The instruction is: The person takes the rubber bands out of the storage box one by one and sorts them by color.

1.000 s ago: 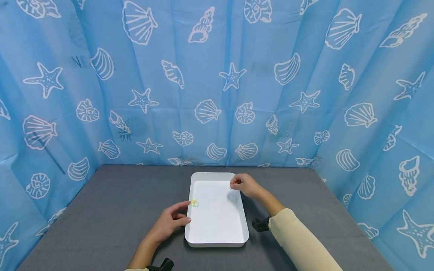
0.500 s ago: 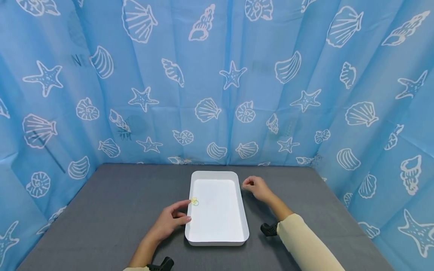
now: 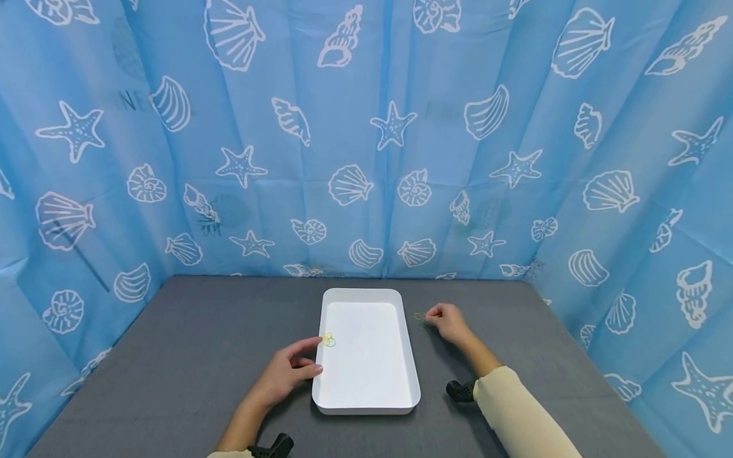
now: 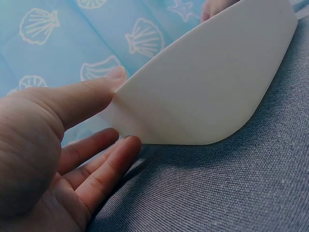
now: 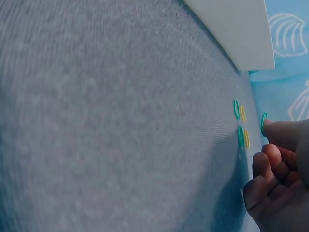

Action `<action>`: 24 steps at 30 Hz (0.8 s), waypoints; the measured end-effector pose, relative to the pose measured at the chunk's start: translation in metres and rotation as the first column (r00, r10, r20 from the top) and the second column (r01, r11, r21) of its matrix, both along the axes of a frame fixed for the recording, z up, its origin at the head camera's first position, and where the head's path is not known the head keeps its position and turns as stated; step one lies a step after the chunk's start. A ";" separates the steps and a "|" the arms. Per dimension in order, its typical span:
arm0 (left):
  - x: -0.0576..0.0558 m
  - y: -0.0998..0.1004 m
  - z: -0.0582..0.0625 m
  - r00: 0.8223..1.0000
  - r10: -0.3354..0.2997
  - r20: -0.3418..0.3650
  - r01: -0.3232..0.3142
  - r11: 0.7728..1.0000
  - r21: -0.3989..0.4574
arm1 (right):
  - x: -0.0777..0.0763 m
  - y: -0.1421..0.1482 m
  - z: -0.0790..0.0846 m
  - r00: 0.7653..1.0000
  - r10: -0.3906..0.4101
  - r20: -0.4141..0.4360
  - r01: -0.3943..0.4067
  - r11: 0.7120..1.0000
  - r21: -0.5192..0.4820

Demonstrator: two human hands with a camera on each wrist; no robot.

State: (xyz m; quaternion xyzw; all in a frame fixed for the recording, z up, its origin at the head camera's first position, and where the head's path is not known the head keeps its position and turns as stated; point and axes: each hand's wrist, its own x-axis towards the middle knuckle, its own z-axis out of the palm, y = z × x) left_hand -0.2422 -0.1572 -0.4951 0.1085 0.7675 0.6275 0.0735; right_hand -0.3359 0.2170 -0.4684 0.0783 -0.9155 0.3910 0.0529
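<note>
Beside the white tray (image 3: 366, 356), my left hand (image 3: 286, 375) has its fingers and thumb against the left side. The left wrist view shows the thumb (image 4: 91, 99) at the tray's rim and the other fingertips low on its wall. To the tray's right, my right hand (image 3: 451, 323) is low over the table; in the right wrist view it pinches a thin green ring (image 5: 264, 124) at the thumb tip. Nearby on the cloth lie several more rings, green (image 5: 236, 109) and yellow (image 5: 246, 138). A small cluster of yellow-green rings (image 3: 329, 340) sits inside the tray by its left wall.
Dark grey cloth (image 3: 229, 331) covers the table. A blue curtain (image 3: 366, 140) printed with white shells and starfish hangs behind it and along both sides. Black wrist mounts (image 3: 460, 391) are strapped on both forearms.
My right hand has moved from over the tray's far right corner to the table on the right, and a yellow ring now shows by its fingertips. The left hand and tray stay put.
</note>
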 end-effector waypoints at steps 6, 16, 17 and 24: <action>0.001 0.000 0.000 1.000 0.004 0.003 -0.004 1.000 -0.005 | 0.002 0.006 -0.003 0.999 -0.039 0.012 0.039 0.999 0.028; 0.000 -0.002 0.002 1.000 0.008 0.012 -0.008 1.000 -0.010 | 0.002 0.011 -0.006 0.995 -0.083 0.058 0.079 0.995 0.063; 0.000 -0.002 0.002 1.000 0.008 0.011 -0.008 1.000 -0.010 | 0.002 0.012 -0.006 0.995 -0.088 0.056 0.084 0.994 0.068; -0.001 -0.001 0.002 1.000 0.005 0.010 -0.005 1.000 -0.012 | 0.003 0.013 -0.006 0.992 -0.115 0.047 0.108 0.987 0.119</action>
